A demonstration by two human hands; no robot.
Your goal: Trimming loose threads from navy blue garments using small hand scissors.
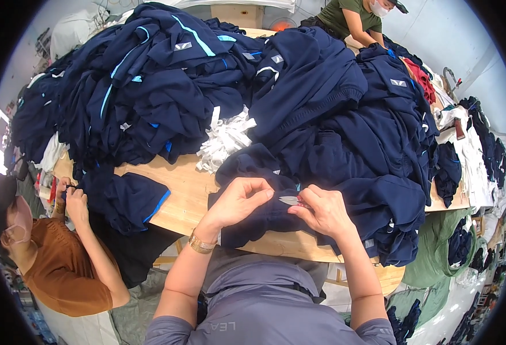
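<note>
A long wooden table (186, 192) in a crowded workroom carries high heaps of navy garments (207, 80) with light blue trim and a bundle of white strips (225, 138), while one co-worker in a brown top (63, 270) sits at the left edge and another in green (350, 17) bends over the far end. At the near edge both forearms rise from below and bend inward over a dark navy garment (264, 215): the left hand (235, 201), a gold bracelet (200, 244) on its wrist, pinches a fold of the cloth between thumb and fingertips. The right hand (322, 210), just beside it, closes its fingers around small metal snips (290, 200) whose tips point at the pinched spot.
</note>
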